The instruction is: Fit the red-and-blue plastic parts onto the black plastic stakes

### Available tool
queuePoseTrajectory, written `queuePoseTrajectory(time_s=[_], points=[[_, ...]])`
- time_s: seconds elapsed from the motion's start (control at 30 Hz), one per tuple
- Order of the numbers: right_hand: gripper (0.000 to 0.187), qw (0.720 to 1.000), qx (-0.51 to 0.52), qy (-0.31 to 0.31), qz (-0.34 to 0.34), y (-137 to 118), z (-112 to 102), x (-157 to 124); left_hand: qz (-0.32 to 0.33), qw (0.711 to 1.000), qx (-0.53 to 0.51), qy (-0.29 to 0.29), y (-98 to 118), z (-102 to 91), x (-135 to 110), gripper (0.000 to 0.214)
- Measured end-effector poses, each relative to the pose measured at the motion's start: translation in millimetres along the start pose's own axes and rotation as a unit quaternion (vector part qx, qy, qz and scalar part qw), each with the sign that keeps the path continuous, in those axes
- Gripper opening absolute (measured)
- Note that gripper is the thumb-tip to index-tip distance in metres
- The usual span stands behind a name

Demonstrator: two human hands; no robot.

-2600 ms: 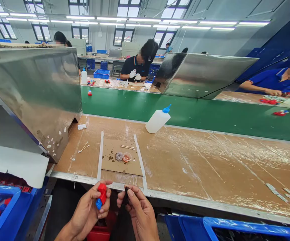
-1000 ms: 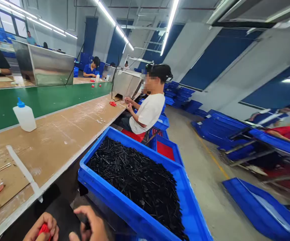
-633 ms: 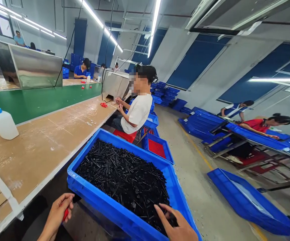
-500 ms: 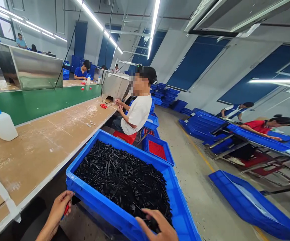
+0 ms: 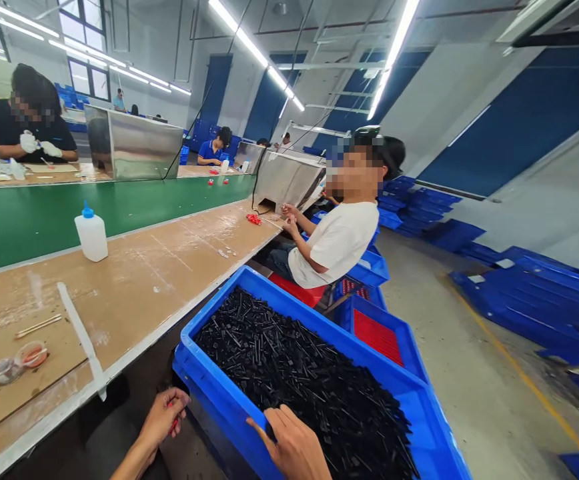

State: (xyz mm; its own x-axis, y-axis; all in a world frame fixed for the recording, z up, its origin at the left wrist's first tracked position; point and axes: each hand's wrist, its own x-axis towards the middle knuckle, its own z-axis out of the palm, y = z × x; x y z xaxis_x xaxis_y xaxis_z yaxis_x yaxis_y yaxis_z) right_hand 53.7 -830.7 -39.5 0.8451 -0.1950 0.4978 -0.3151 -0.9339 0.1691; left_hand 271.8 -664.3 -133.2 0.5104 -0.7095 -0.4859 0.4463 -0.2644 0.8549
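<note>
Pinching half-hidden red piece (image 5: 173, 424) with left hand (image 5: 161, 417); can't tell right hand's (image 5: 297, 443) grip. Under its fingers: black sticks (image 5: 309, 363), blue bin (image 5: 427, 420).

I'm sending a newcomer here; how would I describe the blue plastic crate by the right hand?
Find the long brown workbench. Along its near edge, by the person's right hand, is a large blue plastic crate. Its heap of small black parts sets it apart from the farther blue plastic crate just beyond, which holds red contents.
</note>
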Motion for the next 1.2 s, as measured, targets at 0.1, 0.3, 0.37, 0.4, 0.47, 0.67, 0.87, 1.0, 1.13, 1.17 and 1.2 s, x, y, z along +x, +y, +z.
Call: queuePoseTrajectory(time_s=[0.1,0.3,0.37,0.4,0.47,0.67,0.87,1.0,1.13,1.17,1.2], points=[[0.034,1.0,0.016,-0.016,0.011,-1.5,-3.4,1.5,-0.002,1.0,0.006,0.01,-8.0,-14.0,-0.3,0.054],[0.033,1.0,0.021,-0.021,-0.002,-0.2,-3.6,2.8,-0.003,1.0,-0.008,0.028,-5.6,-24.6,0.9,0.057],[0.033,1.0,0.01,-0.02,-0.001,-1.2,-2.6,2.3,-0.002,1.0,-0.012,0.026,-2.6,-22.9,0.7,0.056],[0.033,1.0,0.003,-0.02,0.003,-2.2,-2.4,2.3,-0.003,1.0,-0.013,0.022,-1.5,-21.5,0.5,0.056],[0.032,1.0,-0.003,-0.022,0.017,-4.8,-2.8,2.4,-0.004,1.0,-0.014,0.014,0.0,-17.7,-0.1,0.058],[0.032,0.988,0.078,-0.075,0.114,-11.0,-11.1,2.3,-0.005,1.0,-0.007,-0.029,4.8,2.4,-11.3,0.069],[0.034,0.949,0.18,-0.089,0.241,-15.4,-14.2,-8.3,0.025,0.997,0.012,-0.076,27.6,10.7,-43.0,0.076],[0.04,0.914,0.235,-0.093,0.317,-16.5,-17.3,-14.2,0.068,0.997,0.027,-0.039,51.7,-0.3,-53.8,0.076],[0.048,0.877,0.259,-0.062,0.4,3.0,-36.4,-30.3,0.092,0.994,0.046,0.033,78.8,-5.0,-49.1,0.078],[0.051,0.871,0.244,-0.046,0.423,13.2,-45.1,-38.6,0.094,0.992,0.063,0.048,86.1,-4.3,-47.6,0.081],[0.053,0.868,0.22,-0.031,0.443,25.3,-55.8,-49.1,0.107,0.988,0.096,0.063,93.4,-3.3,-46.3,0.084]])
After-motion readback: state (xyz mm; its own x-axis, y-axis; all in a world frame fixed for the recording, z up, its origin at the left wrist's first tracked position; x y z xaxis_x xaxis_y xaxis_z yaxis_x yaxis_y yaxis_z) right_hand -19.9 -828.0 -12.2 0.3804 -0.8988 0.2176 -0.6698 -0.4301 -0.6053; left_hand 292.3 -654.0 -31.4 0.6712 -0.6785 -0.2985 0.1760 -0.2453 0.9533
